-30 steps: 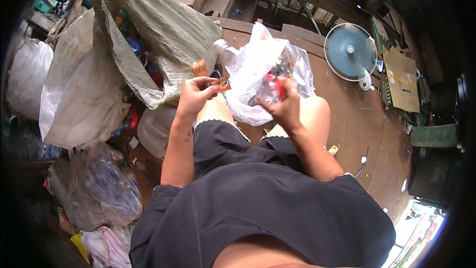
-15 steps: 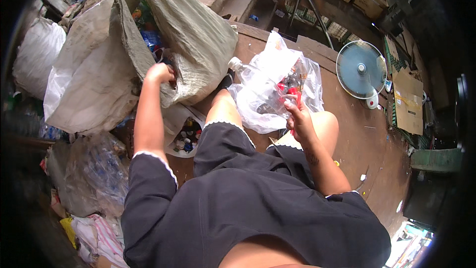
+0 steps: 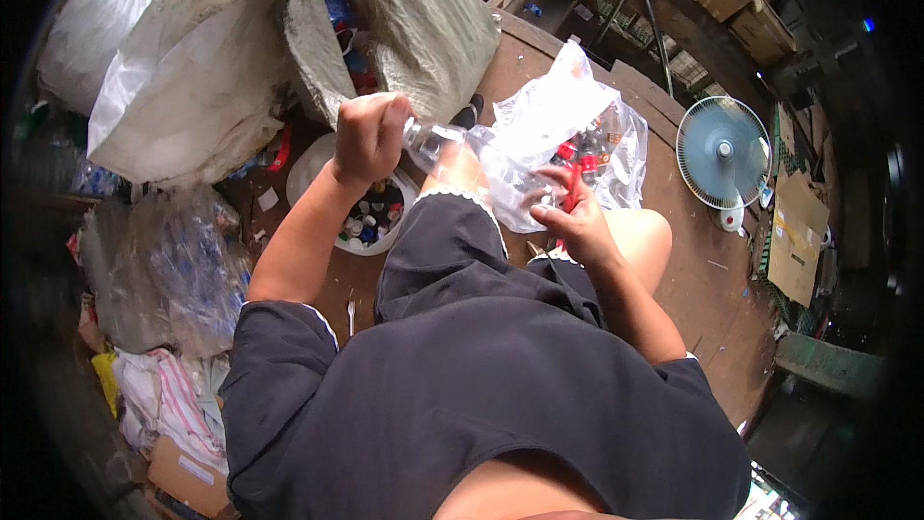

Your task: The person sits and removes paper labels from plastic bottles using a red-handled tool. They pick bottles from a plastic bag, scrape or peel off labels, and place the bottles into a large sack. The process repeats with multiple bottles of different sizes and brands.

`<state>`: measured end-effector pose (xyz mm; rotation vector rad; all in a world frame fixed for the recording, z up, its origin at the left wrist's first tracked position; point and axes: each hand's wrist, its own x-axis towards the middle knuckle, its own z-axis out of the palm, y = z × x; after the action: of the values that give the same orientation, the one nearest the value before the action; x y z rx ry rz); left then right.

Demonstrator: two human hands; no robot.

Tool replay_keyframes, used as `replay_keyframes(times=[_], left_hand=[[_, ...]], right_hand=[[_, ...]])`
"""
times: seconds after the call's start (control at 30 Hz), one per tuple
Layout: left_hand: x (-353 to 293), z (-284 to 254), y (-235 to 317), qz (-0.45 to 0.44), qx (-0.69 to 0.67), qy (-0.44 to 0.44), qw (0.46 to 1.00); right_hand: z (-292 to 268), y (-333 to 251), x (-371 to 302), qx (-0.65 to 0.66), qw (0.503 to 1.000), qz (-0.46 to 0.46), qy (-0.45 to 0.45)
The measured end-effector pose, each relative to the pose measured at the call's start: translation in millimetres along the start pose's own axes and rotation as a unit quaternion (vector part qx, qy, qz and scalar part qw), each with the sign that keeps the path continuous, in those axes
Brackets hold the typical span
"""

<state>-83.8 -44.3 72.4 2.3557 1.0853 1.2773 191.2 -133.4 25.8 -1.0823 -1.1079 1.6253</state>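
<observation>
Where the left hand (image 3: 372, 138) closes: fist curled on the neck end of the clear bottle (image 3: 496, 169); any cap is hidden.
Right hand (image 3: 574, 220): blurred fingers hold the base end, with a red item (image 3: 575, 185), kind unclear.
Clear bottle: frame centre, slanting down rightward; probably light, slippery, easily dented; best held at the stiffer neck and base.
Forearms: elbows bent, converging; left fist higher in frame.
Surroundings: white tub (image 3: 306, 169) of caps, left of centre; plastic bag (image 3: 549, 96), upper centre.
</observation>
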Motion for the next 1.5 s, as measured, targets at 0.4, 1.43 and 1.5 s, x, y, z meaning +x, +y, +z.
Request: replay_keyframes(times=[0.4,1.43,1.5], left_hand=[[-67,-41,-6,-0.464,-0.350,-0.102,0.807],[32,-249,-141,-0.397,-0.357,0.384,0.754],[37,-240,-151,-0.402,-0.326,0.359,0.776]], right_hand=[[18,11,13,-0.130,0.991,-0.011,-0.022],[-8,-3,17,-0.131,0.991,-0.006,0.036],[-24,3,17,-0.144,0.988,0.019,0.060]])
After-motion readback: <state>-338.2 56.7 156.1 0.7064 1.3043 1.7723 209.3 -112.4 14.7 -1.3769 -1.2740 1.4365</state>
